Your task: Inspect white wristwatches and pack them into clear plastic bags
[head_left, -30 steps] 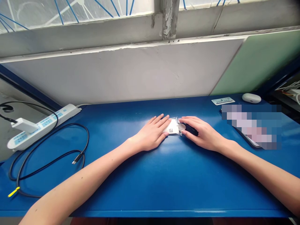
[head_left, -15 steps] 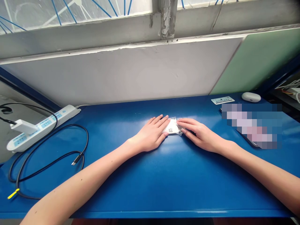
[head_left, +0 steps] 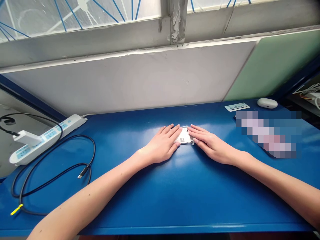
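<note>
A small flat white packet in clear plastic, with a dark printed code on its face, lies on the blue table between my hands. Over its left side rests my left hand, palm down with the fingers stretched out and slightly spread. My right hand lies along the packet's right edge, its fingers extended and the thumb apart below them. The clear plastic shows at the right fingertips. Both hands partly cover the packet, so its ends are hidden.
On the left stands a white power strip with a white plug-in charger. A looped black cable lies before it. At the right are a blurred-out object, a light card and a white rounded case. A wall panel borders the back.
My right hand's fingers have flattened and shifted slightly at the packet's right edge. My left hand stays on the packet. The whole view has shifted slightly.
</note>
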Tool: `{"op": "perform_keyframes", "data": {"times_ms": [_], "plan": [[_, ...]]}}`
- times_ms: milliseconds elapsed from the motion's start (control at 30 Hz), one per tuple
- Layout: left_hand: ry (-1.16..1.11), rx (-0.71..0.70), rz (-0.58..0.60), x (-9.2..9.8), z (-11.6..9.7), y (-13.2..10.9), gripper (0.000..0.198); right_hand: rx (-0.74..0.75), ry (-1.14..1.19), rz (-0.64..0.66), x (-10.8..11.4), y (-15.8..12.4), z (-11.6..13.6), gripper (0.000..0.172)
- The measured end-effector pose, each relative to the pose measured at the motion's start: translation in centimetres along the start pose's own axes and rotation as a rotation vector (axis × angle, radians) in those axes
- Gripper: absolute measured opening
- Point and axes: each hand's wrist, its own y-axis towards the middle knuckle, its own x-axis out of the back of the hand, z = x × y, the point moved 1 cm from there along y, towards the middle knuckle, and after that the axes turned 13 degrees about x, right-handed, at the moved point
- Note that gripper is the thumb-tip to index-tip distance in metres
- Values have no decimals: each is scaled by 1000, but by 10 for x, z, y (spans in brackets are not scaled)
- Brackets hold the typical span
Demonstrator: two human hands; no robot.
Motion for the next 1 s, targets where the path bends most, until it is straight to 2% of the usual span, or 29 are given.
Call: {"op": "perform_keyframes", "data": {"times_ms": [267, 400, 500, 733, 867, 1000], "plan": [[-17, -3, -8, -3, 1, 0, 57, 146, -172, 1, -1, 3, 7, 44], [-45, -14, -43, -4, 2, 0, 60, 148, -198, -17, -2, 6, 10, 43], [-61, -14, -65, -4, 3, 0, 63, 99, -119, -67, 1, 6, 5, 41], [-171, -64, -46, -1, 3, -1, 52, -102, 223, -186, 13, 5, -19, 30], [-280, -149, -79, -2, 5, -5, 50, -48, 240, -236, 15, 5, -16, 30], [-353, -211, -131, -3, 7, -9, 50, -20, 263, -306, 18, 6, -10, 22]]}}
